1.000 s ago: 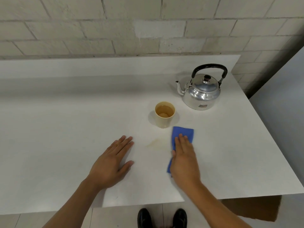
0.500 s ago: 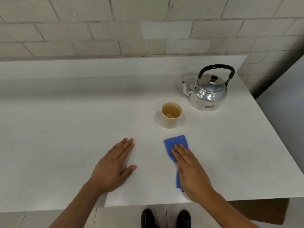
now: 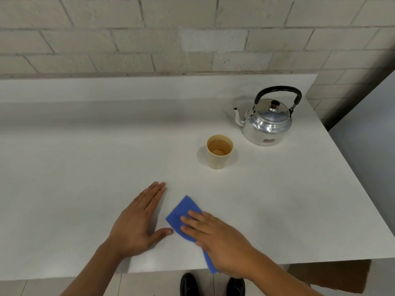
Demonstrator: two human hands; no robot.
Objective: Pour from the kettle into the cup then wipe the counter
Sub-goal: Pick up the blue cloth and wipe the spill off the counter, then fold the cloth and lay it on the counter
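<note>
A shiny metal kettle [image 3: 266,124] with a black handle stands upright at the back right of the white counter [image 3: 85,167], spout pointing left. In front of it, to the left, a cream cup [image 3: 219,151] holds brownish liquid. A blue cloth [image 3: 182,214] lies flat near the counter's front edge, one end hanging over it. My right hand [image 3: 218,238] presses flat on the cloth, fingers pointing left. My left hand [image 3: 139,223] rests palm down on the bare counter just left of the cloth, its thumb nearly touching it.
A pale brick wall [image 3: 192,35] and a raised ledge run along the back. The counter ends at the right, beside a grey surface [image 3: 372,146]. Below the front edge are two black shoes [image 3: 211,285] and a brown cardboard box [image 3: 333,276].
My right hand has slid the blue cloth leftward and toward the front edge, turning it diagonal, over the spot where a faint brownish stain lay. The left hand stays planted.
</note>
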